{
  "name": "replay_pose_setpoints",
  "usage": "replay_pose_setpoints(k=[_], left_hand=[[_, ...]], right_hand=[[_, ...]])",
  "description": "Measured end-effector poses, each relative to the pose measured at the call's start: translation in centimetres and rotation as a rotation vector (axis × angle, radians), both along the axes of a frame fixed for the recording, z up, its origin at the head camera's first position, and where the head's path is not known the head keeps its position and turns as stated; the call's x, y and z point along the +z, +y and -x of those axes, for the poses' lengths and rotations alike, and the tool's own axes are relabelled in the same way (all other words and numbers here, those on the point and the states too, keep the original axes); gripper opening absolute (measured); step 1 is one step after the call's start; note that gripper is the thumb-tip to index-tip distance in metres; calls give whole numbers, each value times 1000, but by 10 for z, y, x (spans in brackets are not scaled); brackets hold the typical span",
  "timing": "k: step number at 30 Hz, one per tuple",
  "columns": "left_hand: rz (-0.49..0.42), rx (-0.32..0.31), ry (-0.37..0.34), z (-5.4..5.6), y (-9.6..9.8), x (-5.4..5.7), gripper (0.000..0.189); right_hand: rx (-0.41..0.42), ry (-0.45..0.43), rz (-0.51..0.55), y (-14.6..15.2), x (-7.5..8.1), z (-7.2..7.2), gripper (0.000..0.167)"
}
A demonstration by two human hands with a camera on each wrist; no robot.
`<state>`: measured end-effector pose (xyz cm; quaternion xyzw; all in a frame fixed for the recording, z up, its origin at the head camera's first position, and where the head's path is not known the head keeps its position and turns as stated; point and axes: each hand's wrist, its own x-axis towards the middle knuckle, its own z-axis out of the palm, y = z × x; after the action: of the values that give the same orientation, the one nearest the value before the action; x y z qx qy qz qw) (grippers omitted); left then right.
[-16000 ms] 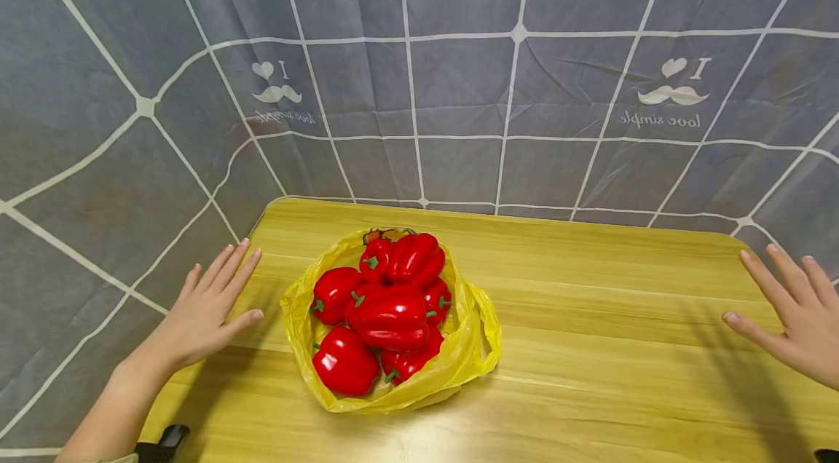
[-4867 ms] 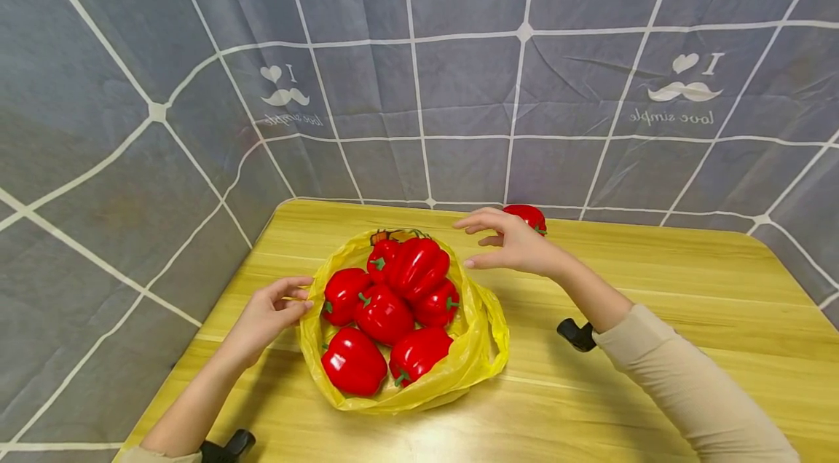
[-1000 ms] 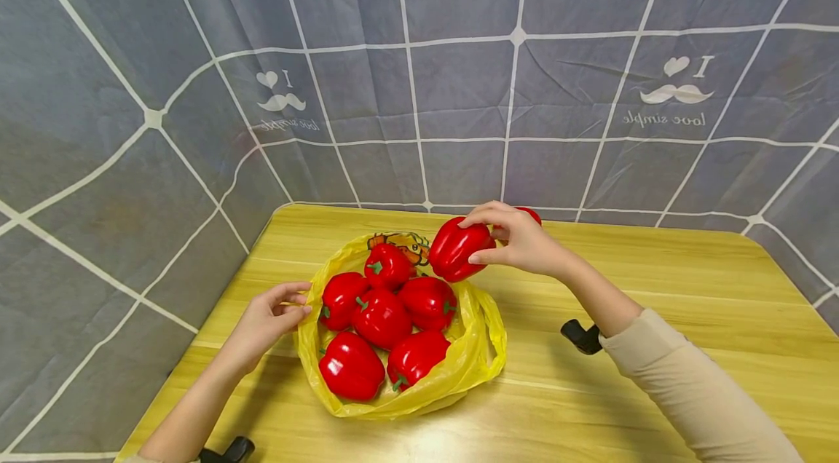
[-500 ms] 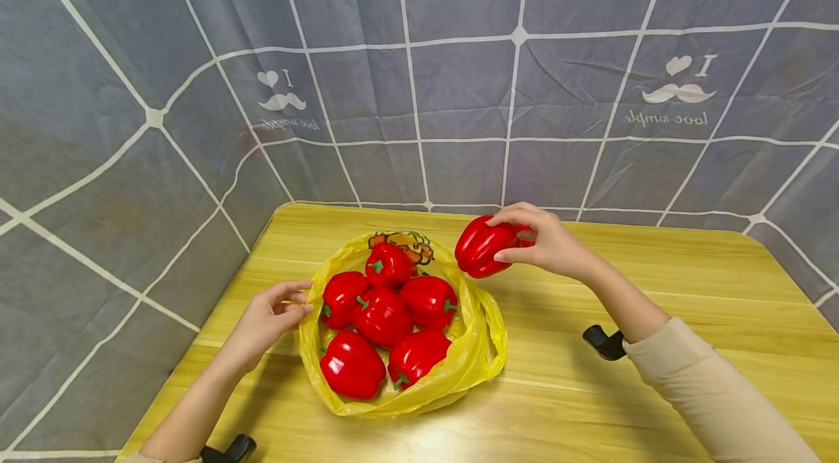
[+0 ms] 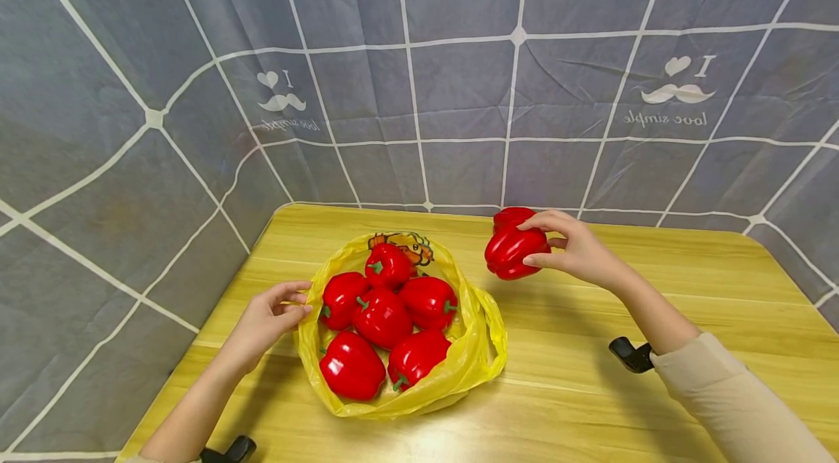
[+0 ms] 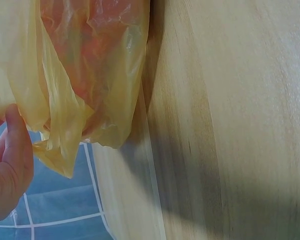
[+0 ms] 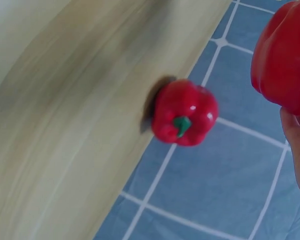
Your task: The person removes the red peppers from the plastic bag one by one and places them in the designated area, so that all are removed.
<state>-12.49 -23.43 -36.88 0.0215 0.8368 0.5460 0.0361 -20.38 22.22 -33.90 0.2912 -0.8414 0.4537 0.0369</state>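
My right hand (image 5: 577, 248) grips a glossy red bell pepper (image 5: 514, 253) by its right end, held above the table to the right of the bag. Behind it, partly covered, a second red bell pepper (image 5: 511, 216) sits near the table's back edge; in the right wrist view this pepper (image 7: 182, 112) shows its green stem. The yellow plastic bag (image 5: 475, 354) stands with its mouth spread, several red bell peppers (image 5: 383, 317) inside. At the bag's left rim, my left hand (image 5: 265, 321) pinches the plastic between thumb and fingers, and the bag (image 6: 112, 95) hangs in folds there.
A light wood-grain table (image 5: 590, 390) extends to the right of the bag. A grey curtain (image 5: 459, 92) with white grid lines rises behind the table and along its left side. One bag handle (image 5: 494, 325) loops out on the right.
Over the last second my right hand carries the bell pepper rightward, away from above the bag, toward the one at the back. Seconds earlier that hand was empty. My left hand stays put.
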Motion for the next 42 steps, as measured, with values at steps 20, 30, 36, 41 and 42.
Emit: replay_pose_setpoints(k=[20, 30, 36, 41, 42], left_hand=[[-1, 1, 0, -2, -1, 1, 40], [-3, -2, 1, -3, -2, 0, 40], [0, -1, 1, -2, -1, 0, 40], [-1, -1, 1, -1, -1, -1, 41], [-1, -1, 1, 0, -1, -1, 41]], right_hand=[[-198, -35, -55, 43, -29, -9, 43], [-261, -67, -25, 59, -44, -6, 44], [-319, -67, -63, 67, -49, -5, 45], [-366, -56, -99, 73, -56, -2, 45], [-376, -56, -106, 74, -57, -2, 46]])
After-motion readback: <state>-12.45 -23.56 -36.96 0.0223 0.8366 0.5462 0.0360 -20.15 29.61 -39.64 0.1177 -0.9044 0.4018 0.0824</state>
